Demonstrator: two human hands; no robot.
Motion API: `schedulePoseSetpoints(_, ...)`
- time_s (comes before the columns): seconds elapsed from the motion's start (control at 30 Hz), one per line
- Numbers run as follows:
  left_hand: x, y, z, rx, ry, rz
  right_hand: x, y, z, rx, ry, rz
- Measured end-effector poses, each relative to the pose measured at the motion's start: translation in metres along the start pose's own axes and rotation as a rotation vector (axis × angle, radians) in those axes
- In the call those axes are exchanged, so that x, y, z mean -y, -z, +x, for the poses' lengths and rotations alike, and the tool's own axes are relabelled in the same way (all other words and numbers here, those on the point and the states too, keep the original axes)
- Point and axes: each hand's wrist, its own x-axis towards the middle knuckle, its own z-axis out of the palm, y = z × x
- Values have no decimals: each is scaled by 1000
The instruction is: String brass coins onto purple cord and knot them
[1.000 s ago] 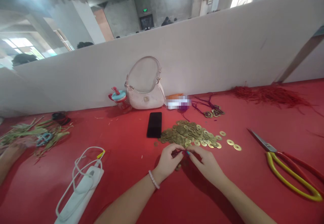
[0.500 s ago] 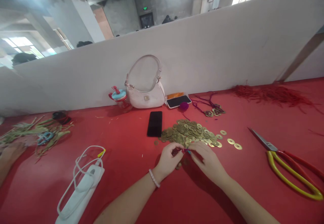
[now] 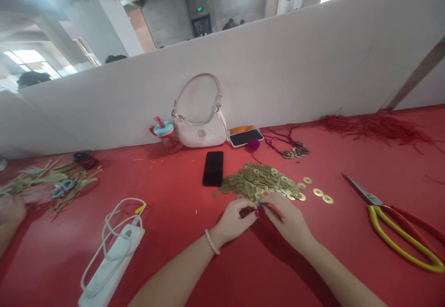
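My left hand (image 3: 235,220) and my right hand (image 3: 289,219) meet fingertip to fingertip on the red table (image 3: 181,260), just in front of a pile of brass coins with holes (image 3: 259,182). Both hands pinch a small dark red cord piece (image 3: 259,210) between them; whether a coin is on it is hidden by the fingers. A white bead bracelet (image 3: 212,242) sits on my left wrist. Three loose coins (image 3: 317,192) lie to the right of the pile.
Yellow-handled scissors (image 3: 396,226) lie at the right. A black phone (image 3: 213,168), a second phone (image 3: 245,137), a white handbag (image 3: 200,122), a small cup (image 3: 164,133), red cords (image 3: 371,126) and strung coins (image 3: 294,150) lie behind. A white power strip (image 3: 111,256) lies at left, by another person's hand (image 3: 10,212) and green strips (image 3: 52,182).
My hands have stayed pinched together at the pile's edge, shifting slightly right. The other person's hand at the far left has drawn back toward the edge.
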Motion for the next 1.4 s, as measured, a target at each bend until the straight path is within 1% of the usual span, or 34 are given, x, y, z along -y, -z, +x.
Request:
schedulePoseSetpoints(0.03,-1,1,0,18,-51,24,0,-1,-1,-2,-21,3)
schedulePoseSetpoints(0.1,-1,3,0,53,-98,10,-1,-3,-2,1,-55,8)
schedulePoseSetpoints(0.2,0,5,1,66,-102,-69,0,-4,-3,18,-82,23)
schedulePoseSetpoints(0.37,3,7,2,20,-90,-215,6,-4,-1,52,-157,84)
schedulePoseSetpoints(0.47,0,7,1,-25,-91,-264,9,-5,0,115,-218,153)
schedulePoseSetpoints(0.6,0,6,1,-98,-92,-267,13,-7,-1,203,-332,308)
schedulePoseSetpoints(0.7,2,6,2,-210,-101,-231,17,-5,2,271,-364,431)
schedulePoseSetpoints(0.77,3,6,4,-290,-103,-186,20,-3,3,314,-371,469)
schedulePoseSetpoints(0.83,3,6,5,-343,-98,-139,23,-1,4,346,-373,502)
schedulePoseSetpoints(1.0,2,7,6,-389,-95,-52,24,4,5,381,-405,616)
schedulePoseSetpoints(1.1,2,7,6,-408,-90,-36,23,6,6,415,-407,727)
schedulePoseSetpoints(1.17,3,7,7,-415,-80,-23,20,5,5,404,-405,796)
schedulePoseSetpoints(1.23,3,6,7,-422,-67,-10,17,3,4,360,-407,795)
schedulePoseSetpoints(1.4,2,6,7,-431,-63,9,11,0,1,273,-441,627)
